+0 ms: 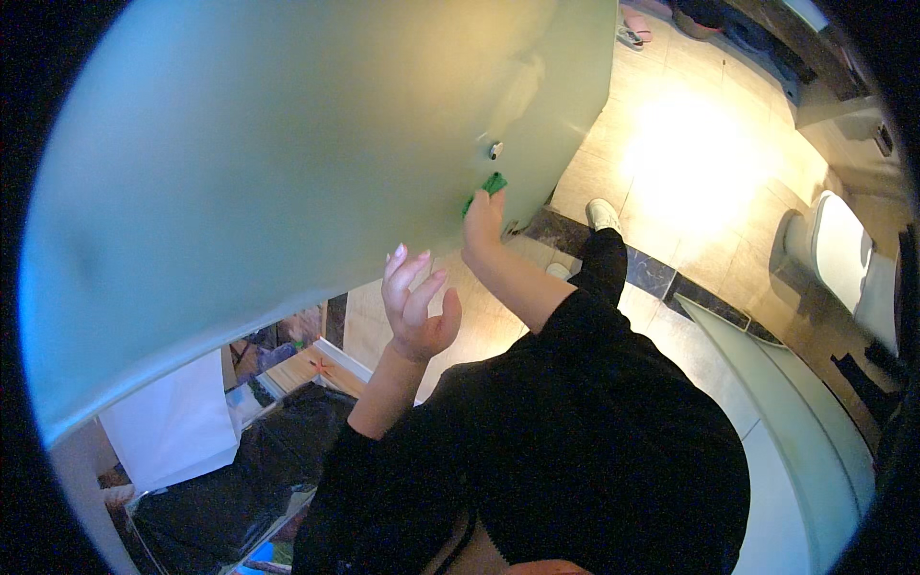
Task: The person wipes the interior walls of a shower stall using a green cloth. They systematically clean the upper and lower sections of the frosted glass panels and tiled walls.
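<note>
A large frosted glass panel fills the upper left, greenish and bluish in tint. My right hand is closed on a green cloth, which it presses against the glass below a small metal knob. Part of the cloth is hidden behind the fingers. Left of it, my left hand is raised in front of the panel's lower edge, fingers apart and slightly curled, with nothing in it.
A white toilet stands at the right. A dark stone threshold crosses the tiled floor near my shoes. Another glass panel is at lower right. A black bag-like covering and a white sheet lie at lower left.
</note>
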`<state>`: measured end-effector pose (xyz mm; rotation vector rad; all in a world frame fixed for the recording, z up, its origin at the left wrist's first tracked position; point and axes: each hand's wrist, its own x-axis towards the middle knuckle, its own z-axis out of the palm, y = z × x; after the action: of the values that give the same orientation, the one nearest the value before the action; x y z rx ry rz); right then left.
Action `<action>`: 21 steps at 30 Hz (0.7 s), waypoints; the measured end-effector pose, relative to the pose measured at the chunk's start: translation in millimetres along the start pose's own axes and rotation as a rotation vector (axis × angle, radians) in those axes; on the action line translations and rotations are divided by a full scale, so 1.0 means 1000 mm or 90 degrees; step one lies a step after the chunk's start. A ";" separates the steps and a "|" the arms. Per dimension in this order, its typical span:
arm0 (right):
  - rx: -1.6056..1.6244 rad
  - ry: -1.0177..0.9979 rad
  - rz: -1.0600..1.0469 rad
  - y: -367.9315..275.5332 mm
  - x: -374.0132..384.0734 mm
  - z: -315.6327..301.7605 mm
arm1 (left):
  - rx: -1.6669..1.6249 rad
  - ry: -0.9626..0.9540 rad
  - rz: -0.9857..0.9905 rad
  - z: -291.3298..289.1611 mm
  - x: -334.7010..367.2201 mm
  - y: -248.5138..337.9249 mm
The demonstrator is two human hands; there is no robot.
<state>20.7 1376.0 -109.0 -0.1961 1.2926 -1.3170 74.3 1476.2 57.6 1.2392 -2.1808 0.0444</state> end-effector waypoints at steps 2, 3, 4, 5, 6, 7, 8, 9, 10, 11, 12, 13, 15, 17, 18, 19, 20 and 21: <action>-0.102 -0.059 -0.194 -0.026 -0.028 0.011 | -0.005 0.012 -0.004 -0.001 -0.003 -0.001; -0.123 -0.079 -0.307 -0.049 -0.048 0.019 | -0.003 0.007 0.005 -0.002 0.001 -0.001; -0.106 -0.099 -0.451 -0.081 -0.074 0.026 | -0.001 0.005 0.009 -0.003 0.000 -0.002; -0.127 -0.120 -0.527 -0.086 -0.074 0.028 | 0.002 0.003 0.013 -0.004 -0.002 0.000; -0.146 -0.137 -0.604 -0.092 -0.069 0.032 | -0.005 0.007 0.019 -0.003 0.000 0.000; -0.164 -0.156 -0.683 -0.096 -0.060 0.036 | -0.008 0.006 0.012 -0.002 0.003 0.002; -0.169 -0.170 -0.737 -0.088 -0.044 0.030 | -0.010 0.005 0.005 -0.001 0.006 0.004; -0.179 -0.139 -0.725 -0.080 -0.031 0.026 | -0.011 0.005 -0.001 0.000 0.007 0.005; -0.193 -0.110 -0.715 -0.071 -0.018 0.021 | -0.016 0.000 -0.003 0.002 0.004 0.003; -0.205 -0.081 -0.704 -0.063 -0.004 0.017 | -0.021 0.002 -0.003 0.005 0.002 0.001; -0.192 -0.029 -0.643 -0.056 0.014 0.013 | -0.023 -0.003 -0.004 0.006 0.000 0.001; -0.178 0.021 -0.583 -0.056 0.032 0.012 | -0.025 -0.007 -0.005 0.005 0.000 0.001; -0.191 0.054 -0.387 -0.070 0.069 0.008 | -0.035 -0.011 -0.005 0.007 0.000 0.001; -0.205 0.026 -0.238 -0.089 0.072 0.002 | -0.032 -0.013 0.002 0.008 -0.004 0.003; -0.211 -0.015 -0.193 -0.111 0.068 0.000 | -0.034 -0.013 -0.005 0.009 -0.004 0.005; -0.225 -0.010 -0.246 -0.111 0.063 0.002 | -0.036 -0.012 -0.006 0.011 -0.003 0.005; -0.238 -0.004 -0.298 -0.111 0.058 0.005 | -0.038 -0.012 -0.006 0.014 -0.002 0.004; -0.262 0.047 -0.443 -0.091 0.037 0.013 | -0.048 -0.017 0.001 0.017 0.001 0.003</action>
<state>-32.2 1309.2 -58.6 -0.9606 1.6255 -1.6185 63.3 1471.5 44.8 1.2027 -2.1862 -0.0532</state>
